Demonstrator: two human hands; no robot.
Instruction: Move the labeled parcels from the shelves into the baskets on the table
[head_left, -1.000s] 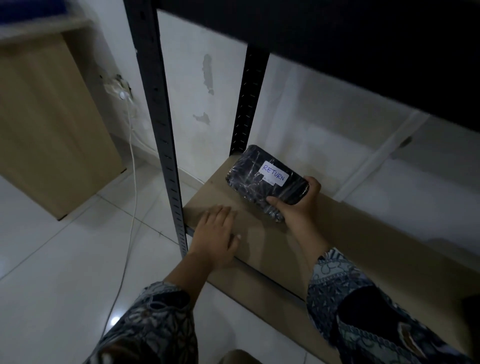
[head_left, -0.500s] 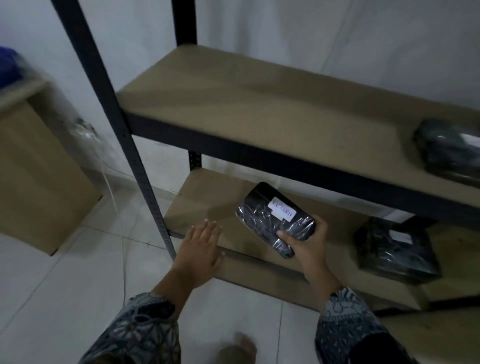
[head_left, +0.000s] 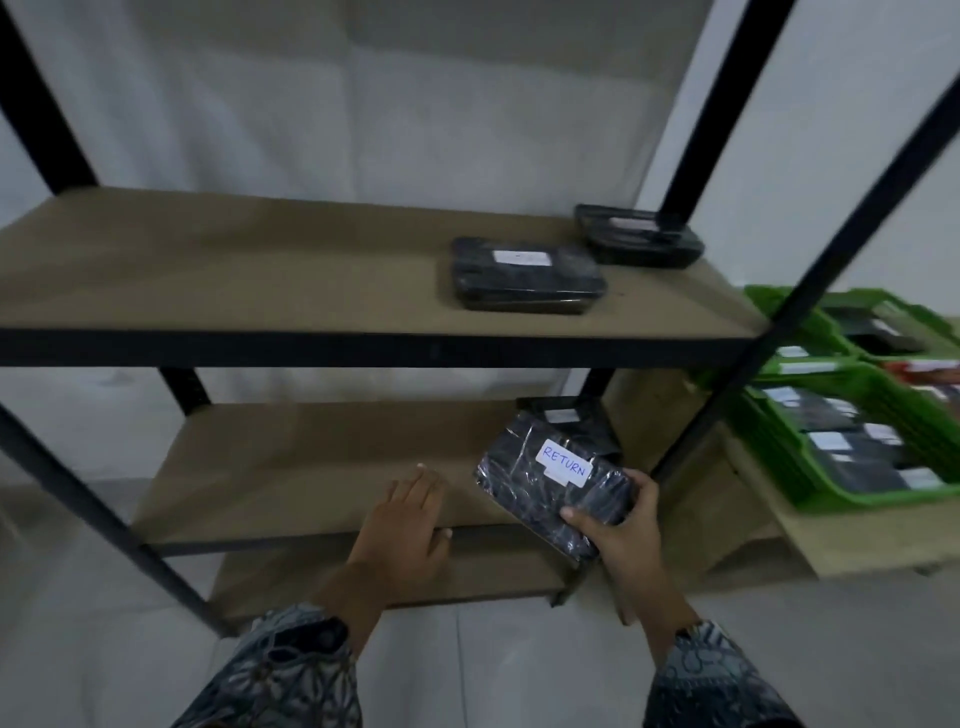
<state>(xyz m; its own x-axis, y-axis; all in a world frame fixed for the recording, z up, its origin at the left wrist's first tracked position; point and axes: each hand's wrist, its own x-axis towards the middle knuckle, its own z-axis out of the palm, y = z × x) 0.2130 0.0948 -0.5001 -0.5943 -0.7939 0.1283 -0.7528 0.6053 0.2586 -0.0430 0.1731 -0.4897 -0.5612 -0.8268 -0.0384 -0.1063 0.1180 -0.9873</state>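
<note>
The middle shelf's (head_left: 260, 467) front edge is running beneath both hands, and a slanting black upright (head_left: 810, 270) is standing between it and the green baskets (head_left: 857, 499) on the table (head_left: 857, 540) at right. The left hand (head_left: 410, 525) is hovering flat, fingers straight, over that edge. The right hand (head_left: 623, 525) is gripping the near end of the RETURN parcel (head_left: 550, 488), thumb on top, tilted before the shelf's right end.

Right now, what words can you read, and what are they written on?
"RETURN": handwritten on the white label of the black parcel that the right hand holds.
Labels on the front shelf parcel and the back shelf parcel: too blurred to read.
Label on the parcel behind the held one: too blurred.
Labels in the green baskets: too small to read.
</note>
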